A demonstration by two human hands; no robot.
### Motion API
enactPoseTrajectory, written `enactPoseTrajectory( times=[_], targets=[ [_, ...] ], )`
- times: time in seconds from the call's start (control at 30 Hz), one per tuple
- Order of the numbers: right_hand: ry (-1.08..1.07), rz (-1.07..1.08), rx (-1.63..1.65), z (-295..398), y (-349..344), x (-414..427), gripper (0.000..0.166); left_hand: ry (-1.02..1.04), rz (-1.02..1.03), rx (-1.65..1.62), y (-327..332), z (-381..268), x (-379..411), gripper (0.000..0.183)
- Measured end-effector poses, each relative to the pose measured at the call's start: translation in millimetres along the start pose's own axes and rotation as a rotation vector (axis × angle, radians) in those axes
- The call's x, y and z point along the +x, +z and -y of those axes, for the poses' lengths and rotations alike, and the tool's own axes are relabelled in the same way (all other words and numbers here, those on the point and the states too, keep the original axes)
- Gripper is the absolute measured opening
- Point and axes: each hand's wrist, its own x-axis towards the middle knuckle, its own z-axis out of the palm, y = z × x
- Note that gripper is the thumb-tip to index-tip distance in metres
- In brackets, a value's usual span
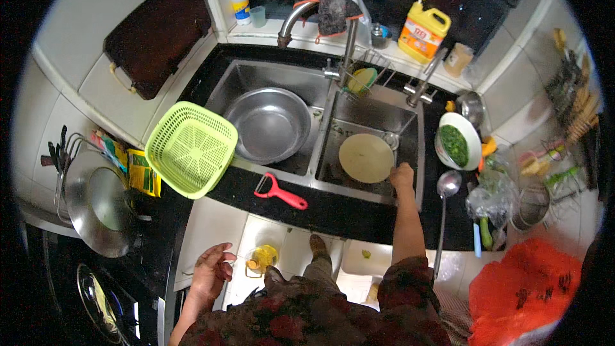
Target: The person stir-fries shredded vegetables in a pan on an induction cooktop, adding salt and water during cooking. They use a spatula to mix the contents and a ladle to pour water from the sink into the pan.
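Observation:
My right hand (402,176) reaches into the smaller right sink basin (403,129) and touches the rim of a round, pale, yellowish bowl or plate (366,158); its fingertips are partly hidden. My left hand (213,269) hangs in the air below the counter, holding nothing, fingers loosely curled and apart. A large stainless steel basin (269,125) sits in the left sink. Left of it, a green plastic colander (194,149) rests across the counter and sink edge. The red vegetable peeler (283,192) lies on the black counter before the sink.
A white bowl of chopped greens (454,142), a metal ladle (448,187) and a plastic bag of vegetables (492,197) stand on the right. Two faucets and a yellow pump bottle (423,31) are behind. A wok (103,204) is at left, a red bag (519,288) at lower right.

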Motion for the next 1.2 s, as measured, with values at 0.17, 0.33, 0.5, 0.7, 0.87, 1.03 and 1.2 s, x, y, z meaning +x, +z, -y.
enactPoseTrajectory(
  times=[0.17,0.33,0.5,0.7,0.87,1.03,1.2],
  targets=[
    [0.466,0.168,0.607,-47,65,78,0.027,0.002,0.009,0.083,48,-17,28,0.033],
    [0.12,0.304,0.274,-38,36,110,0.033,-0.073,-0.021,0.119,72,-19,48,0.034],
    [-0.127,0.177,-0.244,33,-23,66,0.047,-0.083,0.02,0.118,81,-21,59,0.034],
    [-0.455,-0.088,-0.532,45,-36,24,0.066,-0.09,0.083,0.147,80,-20,71,0.035],
    [-0.543,-0.389,-0.587,18,-50,28,0.067,-0.069,0.127,0.173,85,-27,73,0.034],
    [-0.329,-0.222,-0.275,32,-55,22,0.062,-0.049,0.141,0.187,91,-31,72,0.033],
    [0.01,0.083,0.17,-23,25,83,0.025,-0.035,0.17,0.202,94,-31,72,0.029]
  ],
)
